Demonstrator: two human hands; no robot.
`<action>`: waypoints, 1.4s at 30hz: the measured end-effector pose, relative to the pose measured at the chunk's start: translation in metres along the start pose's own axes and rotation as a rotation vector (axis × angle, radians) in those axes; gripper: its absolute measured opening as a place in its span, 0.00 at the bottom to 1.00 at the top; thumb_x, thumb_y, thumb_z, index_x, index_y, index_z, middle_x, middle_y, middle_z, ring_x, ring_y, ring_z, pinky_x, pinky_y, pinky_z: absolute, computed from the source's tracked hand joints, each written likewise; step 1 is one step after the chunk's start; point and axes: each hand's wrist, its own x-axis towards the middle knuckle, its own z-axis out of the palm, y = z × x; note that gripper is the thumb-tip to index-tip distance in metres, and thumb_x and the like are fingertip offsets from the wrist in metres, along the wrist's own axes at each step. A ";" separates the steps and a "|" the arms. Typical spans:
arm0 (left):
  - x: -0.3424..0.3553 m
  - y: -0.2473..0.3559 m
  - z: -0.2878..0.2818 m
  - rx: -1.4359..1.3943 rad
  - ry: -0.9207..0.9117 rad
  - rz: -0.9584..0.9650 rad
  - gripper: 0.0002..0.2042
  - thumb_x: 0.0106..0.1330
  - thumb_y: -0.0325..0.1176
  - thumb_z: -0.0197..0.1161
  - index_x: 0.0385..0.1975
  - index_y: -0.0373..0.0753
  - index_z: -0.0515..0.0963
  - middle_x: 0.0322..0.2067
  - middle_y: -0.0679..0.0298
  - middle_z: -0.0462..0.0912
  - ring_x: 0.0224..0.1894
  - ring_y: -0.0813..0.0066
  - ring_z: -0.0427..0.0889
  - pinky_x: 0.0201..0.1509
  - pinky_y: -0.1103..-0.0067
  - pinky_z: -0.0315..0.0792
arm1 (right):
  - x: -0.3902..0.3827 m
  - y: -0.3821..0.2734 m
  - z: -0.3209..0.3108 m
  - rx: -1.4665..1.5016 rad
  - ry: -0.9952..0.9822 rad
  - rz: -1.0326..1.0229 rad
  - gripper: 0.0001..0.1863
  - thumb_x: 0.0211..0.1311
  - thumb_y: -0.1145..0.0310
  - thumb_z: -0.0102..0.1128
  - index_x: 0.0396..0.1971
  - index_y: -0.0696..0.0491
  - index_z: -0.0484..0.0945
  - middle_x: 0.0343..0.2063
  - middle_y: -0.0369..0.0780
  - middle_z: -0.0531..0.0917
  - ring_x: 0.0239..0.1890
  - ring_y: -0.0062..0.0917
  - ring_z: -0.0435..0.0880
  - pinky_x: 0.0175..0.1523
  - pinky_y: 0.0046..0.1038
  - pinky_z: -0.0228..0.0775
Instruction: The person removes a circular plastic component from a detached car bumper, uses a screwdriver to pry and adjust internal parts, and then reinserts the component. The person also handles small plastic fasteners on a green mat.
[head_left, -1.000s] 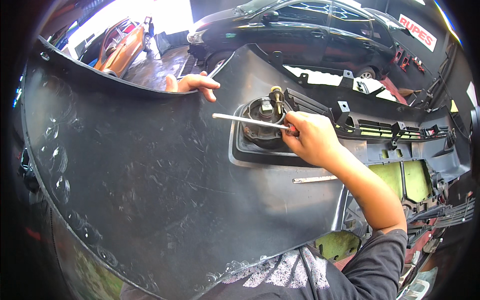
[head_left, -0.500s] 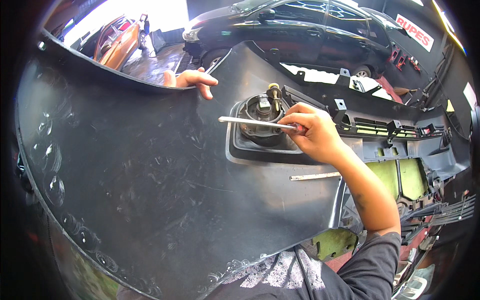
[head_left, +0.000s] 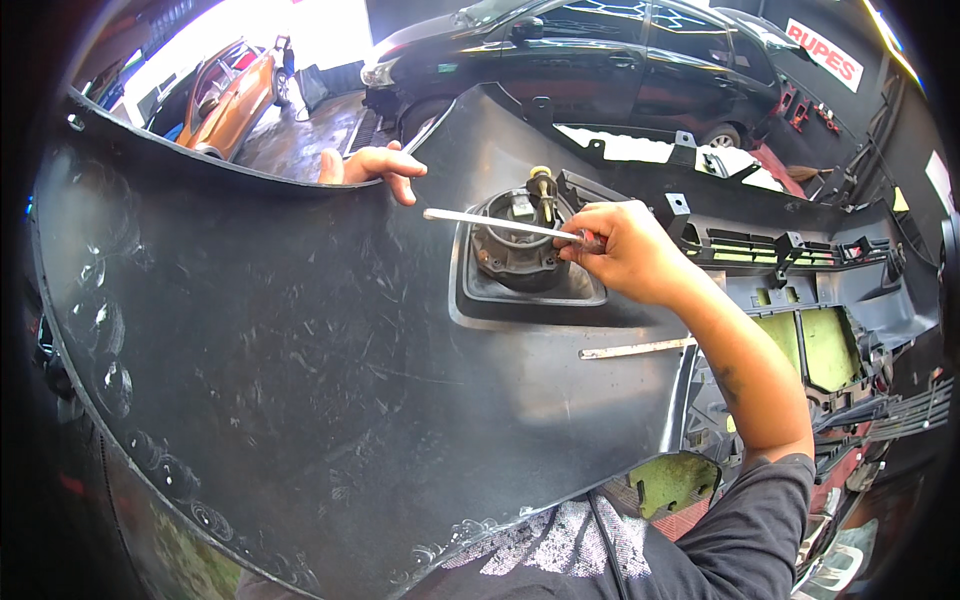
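Note:
A large black car bumper [head_left: 300, 320] spreads across the middle, its hollow inner side facing me. At its upper edge is my left hand [head_left: 378, 170], fingers curled over the rim; the rest of that arm is hidden behind the bumper. My right hand [head_left: 630, 252] is closed around the handle of a screwdriver [head_left: 490, 221]. The metal shaft points left, its tip apart from any screw. Behind the shaft sits a round fog lamp [head_left: 515, 262] in a recessed opening, with a yellowish adjuster screw [head_left: 543, 190] at its top.
A flat, rust-spotted strip [head_left: 630, 350] lies on the bumper below the lamp. The slatted grille section [head_left: 740, 250] extends to the right, near green-yellow panels [head_left: 830, 350]. Beyond stand a dark car [head_left: 610, 70] and an orange car [head_left: 230, 100]. A white chair [head_left: 840, 570] is at lower right.
The screwdriver has risen a little, its tip tilting upward and left across the lamp. My right hand has shifted slightly up with it. My left hand keeps its place on the rim.

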 end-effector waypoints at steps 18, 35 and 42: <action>0.001 -0.009 -0.002 -0.008 -0.016 0.023 0.44 0.81 0.56 0.12 0.57 0.29 0.77 0.33 0.62 0.81 0.45 0.72 0.78 0.82 0.70 0.38 | -0.004 0.003 0.019 0.142 0.149 0.169 0.19 0.58 0.60 0.78 0.25 0.58 0.79 0.16 0.37 0.73 0.23 0.19 0.69 0.32 0.29 0.66; 0.003 -0.006 -0.005 -0.018 -0.026 -0.001 0.44 0.81 0.56 0.13 0.56 0.28 0.78 0.33 0.61 0.83 0.44 0.72 0.78 0.82 0.70 0.37 | -0.006 0.005 0.015 0.131 0.151 -0.012 0.09 0.59 0.70 0.73 0.37 0.57 0.87 0.31 0.42 0.84 0.31 0.28 0.83 0.39 0.29 0.75; 0.001 -0.007 -0.010 -0.028 -0.069 0.027 0.38 0.82 0.50 0.15 0.54 0.29 0.77 0.37 0.56 0.81 0.52 0.64 0.78 0.82 0.61 0.41 | -0.002 0.002 0.017 0.009 0.193 -0.043 0.11 0.57 0.67 0.76 0.30 0.58 0.84 0.27 0.43 0.80 0.28 0.35 0.81 0.35 0.33 0.71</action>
